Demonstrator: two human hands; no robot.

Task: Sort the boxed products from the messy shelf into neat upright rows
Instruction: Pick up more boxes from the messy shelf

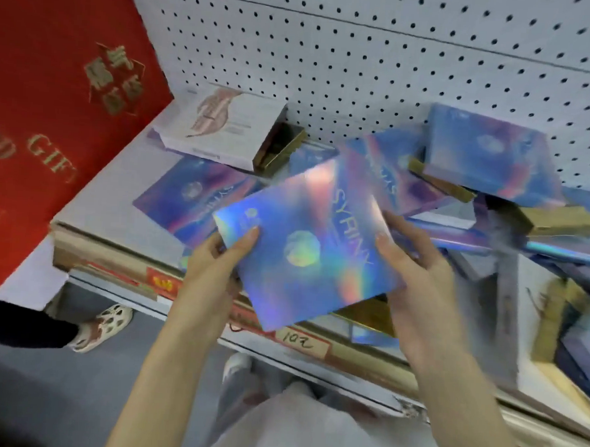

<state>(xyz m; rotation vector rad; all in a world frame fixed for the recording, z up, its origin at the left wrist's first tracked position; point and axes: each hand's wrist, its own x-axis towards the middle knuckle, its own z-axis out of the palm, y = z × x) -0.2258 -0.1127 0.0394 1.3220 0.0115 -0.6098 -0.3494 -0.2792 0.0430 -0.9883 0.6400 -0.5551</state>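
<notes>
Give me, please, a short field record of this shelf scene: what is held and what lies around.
held item: shiny blue box, tilted over the shelf edge
left hand: grips its left corner
right hand: grips its right edge
shelf: heap of blue boxes at right; flat blue box at left; white box at back
beside shelf: red gift bag at left

Single view, worn on the head; looks forward and steeply down along both bare forearms. Sits close above the white metal shelf (111, 189), with its front edge running diagonally from left to lower right. Faces the white perforated back panel (364, 56) across the top. Catches grey floor (56, 388) under that edge. Frames the left hand (212, 270) and right hand (417, 274) near centre, both holding the flat holographic blue box (306, 251). Wide-angle, blurred toward the right border.
</notes>
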